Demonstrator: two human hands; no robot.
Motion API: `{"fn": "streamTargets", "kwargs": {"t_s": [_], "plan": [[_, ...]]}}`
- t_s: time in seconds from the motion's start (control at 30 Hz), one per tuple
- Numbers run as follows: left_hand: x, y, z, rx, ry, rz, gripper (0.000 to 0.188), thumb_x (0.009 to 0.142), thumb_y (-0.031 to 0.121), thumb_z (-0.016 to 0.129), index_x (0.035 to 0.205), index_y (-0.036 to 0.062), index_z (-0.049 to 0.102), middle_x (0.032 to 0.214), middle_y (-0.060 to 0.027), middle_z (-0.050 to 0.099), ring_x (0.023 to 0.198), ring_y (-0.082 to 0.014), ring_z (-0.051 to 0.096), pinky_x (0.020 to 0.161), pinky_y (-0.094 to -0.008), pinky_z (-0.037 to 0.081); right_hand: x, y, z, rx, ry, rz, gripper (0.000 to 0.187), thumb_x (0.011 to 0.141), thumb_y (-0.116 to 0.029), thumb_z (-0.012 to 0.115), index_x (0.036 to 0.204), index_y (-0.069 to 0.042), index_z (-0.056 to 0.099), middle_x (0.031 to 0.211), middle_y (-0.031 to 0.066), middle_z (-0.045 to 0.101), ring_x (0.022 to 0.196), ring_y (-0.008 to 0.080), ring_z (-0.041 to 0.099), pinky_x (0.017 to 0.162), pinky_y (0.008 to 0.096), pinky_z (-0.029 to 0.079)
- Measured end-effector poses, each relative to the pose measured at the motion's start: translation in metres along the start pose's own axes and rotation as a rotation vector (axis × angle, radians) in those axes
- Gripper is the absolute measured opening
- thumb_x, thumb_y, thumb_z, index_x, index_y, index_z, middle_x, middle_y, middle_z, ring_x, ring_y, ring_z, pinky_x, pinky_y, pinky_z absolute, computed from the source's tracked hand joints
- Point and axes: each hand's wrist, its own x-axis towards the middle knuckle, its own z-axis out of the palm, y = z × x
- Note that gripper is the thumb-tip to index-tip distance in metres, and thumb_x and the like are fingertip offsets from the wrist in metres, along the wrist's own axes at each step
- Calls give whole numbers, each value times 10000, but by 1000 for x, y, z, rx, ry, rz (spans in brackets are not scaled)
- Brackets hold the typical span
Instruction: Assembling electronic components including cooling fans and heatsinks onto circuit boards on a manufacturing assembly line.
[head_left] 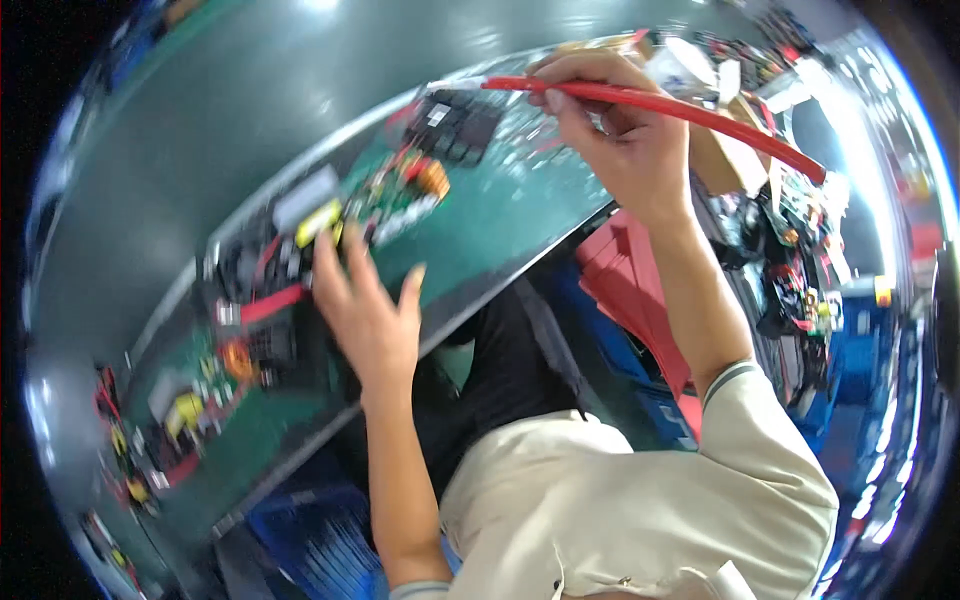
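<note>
My right hand is raised at the upper right, closed around a long, slim red tool with a pale, blurred tip pointing left; its exact kind does not show. Below that tip, a black block-like electronic part rests on the green bench mat. My left hand reaches over the bench with its fingers apart. Its fingertips are at a circuit assembly with a yellow component, but I cannot tell if they touch it. A red flat lead lies beside them, and an orange wound coil sits farther right.
More circuit assemblies lie on the bench at the lower left. A red bin and blue crates stand below the bench edge. At the right are a cardboard box, a white roll and piled electronic parts.
</note>
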Motion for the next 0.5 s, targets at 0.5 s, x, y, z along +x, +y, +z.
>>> {"fn": "streamTargets", "kwargs": {"t_s": [0.5], "plan": [[58,-21,-155,-142,-10,-280,599,887,115,690,1431,90,440,1404,-127,439,1191,-287,539,925,-396,512,-86,174,-155,-746,72,333,352,842,54,520,1180,18,613,1238,213,587,1159,392,557,1000,408,442]]}}
